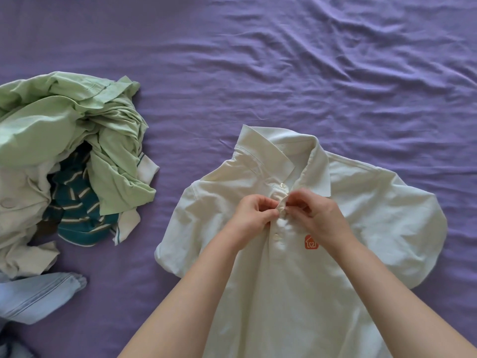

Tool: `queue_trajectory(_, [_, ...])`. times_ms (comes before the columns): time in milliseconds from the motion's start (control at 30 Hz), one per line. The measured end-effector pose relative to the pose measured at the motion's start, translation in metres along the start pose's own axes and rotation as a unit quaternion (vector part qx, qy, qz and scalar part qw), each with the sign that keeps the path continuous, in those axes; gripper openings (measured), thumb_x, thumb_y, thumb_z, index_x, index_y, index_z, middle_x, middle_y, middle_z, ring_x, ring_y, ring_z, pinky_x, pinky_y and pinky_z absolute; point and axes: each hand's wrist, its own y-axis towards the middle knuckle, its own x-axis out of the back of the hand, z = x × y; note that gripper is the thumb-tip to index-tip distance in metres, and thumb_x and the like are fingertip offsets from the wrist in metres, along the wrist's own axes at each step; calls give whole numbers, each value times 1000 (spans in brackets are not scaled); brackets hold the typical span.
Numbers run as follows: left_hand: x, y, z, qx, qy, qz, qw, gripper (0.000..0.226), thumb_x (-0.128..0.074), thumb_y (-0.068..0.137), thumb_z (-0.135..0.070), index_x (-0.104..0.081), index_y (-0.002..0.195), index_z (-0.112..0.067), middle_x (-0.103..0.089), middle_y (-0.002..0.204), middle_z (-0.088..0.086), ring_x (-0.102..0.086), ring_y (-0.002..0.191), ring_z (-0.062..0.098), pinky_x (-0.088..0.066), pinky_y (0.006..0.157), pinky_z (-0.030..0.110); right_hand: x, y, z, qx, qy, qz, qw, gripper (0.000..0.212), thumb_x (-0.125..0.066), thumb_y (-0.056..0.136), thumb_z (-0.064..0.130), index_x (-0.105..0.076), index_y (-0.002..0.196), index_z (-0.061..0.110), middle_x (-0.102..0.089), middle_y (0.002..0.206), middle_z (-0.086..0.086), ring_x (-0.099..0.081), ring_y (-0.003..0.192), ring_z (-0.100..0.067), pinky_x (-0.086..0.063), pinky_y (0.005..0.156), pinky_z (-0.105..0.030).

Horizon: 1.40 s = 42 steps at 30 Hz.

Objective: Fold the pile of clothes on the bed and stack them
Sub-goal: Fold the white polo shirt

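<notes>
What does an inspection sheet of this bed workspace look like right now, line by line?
Surface: purple bedsheet, wrinkled.
Job's things: white polo shirt lies front up, collar away from the person; unfolded pile at left holds green, teal-striped and white garments.
Clutter: light blue garment at the lower left edge.
Grippers: left hand and right hand both pinch the shirt's button placket with their fingers.
Cables: nothing seen.
Surroundings: nothing seen beyond the bed.

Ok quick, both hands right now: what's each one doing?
Left hand: fingers curled, pinching the button placket of the white polo shirt.
Right hand: fingers curled, pinching the same placket from the other side.
</notes>
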Motion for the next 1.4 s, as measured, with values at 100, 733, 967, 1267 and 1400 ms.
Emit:
queue_trajectory(100, [-2,-2,1,-5,-21,-9,1000,15,-59,88,3,-63,82,-11,-63,74,0,-59,58,1,-47,58,12,-5,-4,-1,-19,5,-21,1000,6,-72,80,9,-70,85,13,-70,81,1,-63,74,-15,-49,67,-24])
queue_trajectory(733, [-13,-4,-3,-3,44,-83,996,11,-76,77,-11,-66,73,-15,-68,75,4,-67,75,22,-57,75,35,-24,-21,4,-86,73,-87,990,11,-67,82,3,-71,86,13,-68,81,1,-63,75,-15,-49,72,-23])
queue_trajectory(967, [-19,-6,-6,-42,160,-146,975,18,-67,74,-13,-58,64,-24,-62,68,-8,-64,73,16,-54,69,28,-25,-22,8,-86,73,-89,990,13,-66,81,3,-71,86,14,-68,80,6,-64,74,-12,-48,72,-18])
queue_trajectory(1267, [-20,-10,6,-111,168,-138,970,17,-67,80,-11,-54,72,-18,-60,72,-8,-56,68,9,-43,64,14,-21,-16,8,-272,271,-58,922,8,-62,85,7,-69,83,9,-63,64,9,-54,54,2,-40,47,-10])
queue_trajectory(1400, [-14,-8,4,-207,348,-92,910,3,-60,84,-4,-58,82,-4,-63,84,10,-55,80,26,-40,70,29,-21,-16,11,-321,291,-67,899,16,-60,87,7,-63,71,9,-51,47,10,-43,44,-6,-35,42,-15])
